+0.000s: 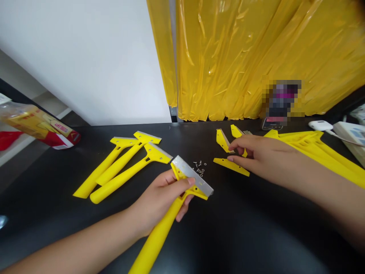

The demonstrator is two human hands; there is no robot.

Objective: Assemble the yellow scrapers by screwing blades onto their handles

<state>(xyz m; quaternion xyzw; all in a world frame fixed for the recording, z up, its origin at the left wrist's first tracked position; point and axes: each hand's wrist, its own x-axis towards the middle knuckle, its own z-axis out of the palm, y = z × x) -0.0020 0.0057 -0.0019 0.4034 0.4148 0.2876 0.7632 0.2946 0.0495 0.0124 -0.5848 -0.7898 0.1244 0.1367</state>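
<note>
My left hand (162, 199) is closed around the neck of a yellow scraper (167, 219), its thumb pressing the wide metal blade (196, 177) against the head. The long handle slants down toward the bottom edge. Over on the right, my right hand (248, 152) hovers at some loose yellow clamp plates, thumb and forefinger apart. Its fingertips are at the lower end of one clamp plate (221, 140); whether they touch it I cannot tell. Another clamp plate (231, 166) lies just below the thumb, and a further clamp plate (236, 131) is behind the hand. Small screws and nuts (200, 169) lie between my hands.
Three yellow scrapers with blades (128, 167) lie at the left. Yellow scraper handles (310, 142) are piled at the right, partly behind my forearm. A blurred-out phone (281, 102) leans on the yellow sheeting (228, 57). A bottle (42, 125) lies far left; a white case (321, 125) sits far right.
</note>
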